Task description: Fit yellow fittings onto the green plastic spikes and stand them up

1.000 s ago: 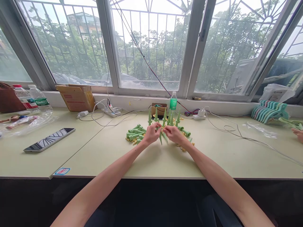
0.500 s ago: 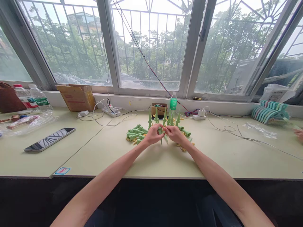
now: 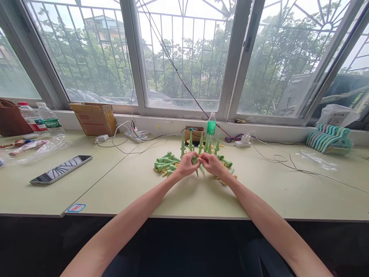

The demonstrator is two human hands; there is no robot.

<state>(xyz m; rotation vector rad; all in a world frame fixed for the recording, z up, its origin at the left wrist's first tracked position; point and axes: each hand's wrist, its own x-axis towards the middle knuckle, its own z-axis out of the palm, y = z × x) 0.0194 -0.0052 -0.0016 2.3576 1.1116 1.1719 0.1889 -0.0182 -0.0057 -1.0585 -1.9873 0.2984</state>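
Observation:
My left hand (image 3: 186, 164) and my right hand (image 3: 211, 164) meet over the pale green table (image 3: 184, 194), fingers pinched together around a green cone-shaped spike (image 3: 196, 165) that points downward between them. To the left of my hands lies a heap of green spikes (image 3: 165, 162) with small yellow parts mixed in. Behind my hands several green spikes (image 3: 200, 144) stand upright in a row. More yellow pieces (image 3: 221, 180) lie under my right wrist.
A phone (image 3: 60, 169) lies at left, near water bottles (image 3: 43, 121) and a cardboard box (image 3: 94, 118). A power strip (image 3: 135, 135), cables, a green bottle (image 3: 211, 124) and a small brown box (image 3: 194, 134) line the sill. Teal hangers (image 3: 328, 137) sit far right.
My hands have stayed pressed together on the green spike, shifting only slightly. Another person's hand at the far right edge has gone out of view.

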